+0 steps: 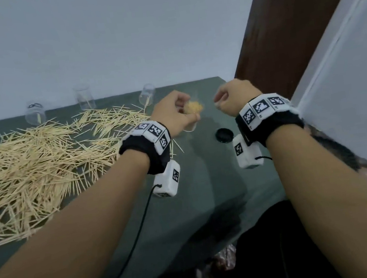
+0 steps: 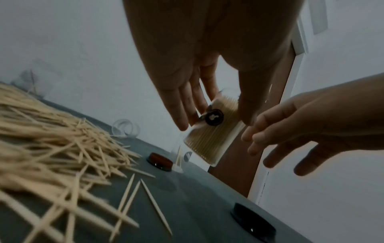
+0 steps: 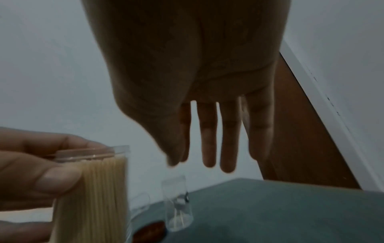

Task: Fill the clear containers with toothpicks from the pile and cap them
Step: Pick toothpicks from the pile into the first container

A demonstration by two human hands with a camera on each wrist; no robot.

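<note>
**Holding a packed container beside the toothpick pile**

Gripping the toothpick-filled clear container (image 1: 191, 111) above the table (image 1: 208, 182), the left hand (image 1: 174, 114) curled round it just right of the pile (image 1: 38, 160). The right hand (image 1: 233, 98) hung loose-fingered, holding nothing. 3 clear containers (image 1: 35, 114) stood behind the pile; a black cap (image 1: 224, 134) lay right of it.

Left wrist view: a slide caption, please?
Left hand holds a toothpick-packed container; right hand open beside it.
</note>
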